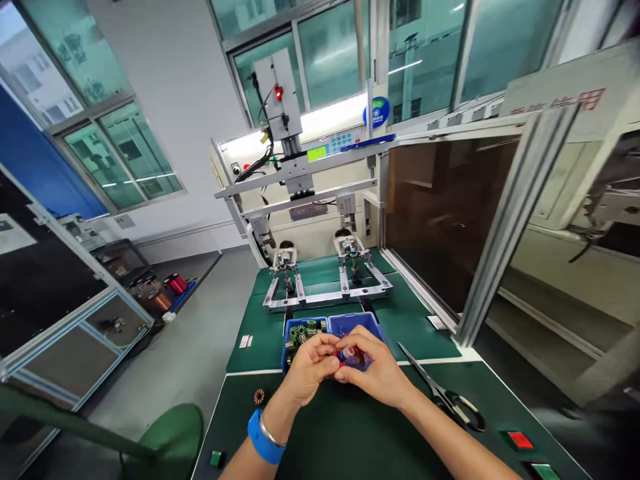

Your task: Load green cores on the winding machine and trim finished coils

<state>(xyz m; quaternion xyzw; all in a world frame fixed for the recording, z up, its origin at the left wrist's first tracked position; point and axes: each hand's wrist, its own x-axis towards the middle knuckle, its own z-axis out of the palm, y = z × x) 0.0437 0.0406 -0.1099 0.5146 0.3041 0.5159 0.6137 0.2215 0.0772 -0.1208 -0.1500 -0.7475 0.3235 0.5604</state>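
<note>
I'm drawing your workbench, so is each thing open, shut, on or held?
Left hand: fingers bent around a small red part
Right hand: fingers on the same part
Scissors: blades look closed
Left blue bin: uncovered, holding green parts
Right blue bin: uncovered
Red indicator light: lit
Long lamp: lit
Red button: cannot tell if pressed

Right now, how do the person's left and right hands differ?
The left hand has a blue band and metal bracelet at its wrist; the right hand wears neither. The left hand reaches in from the lower left, the right hand from the lower right. Both hold a small part.
</note>
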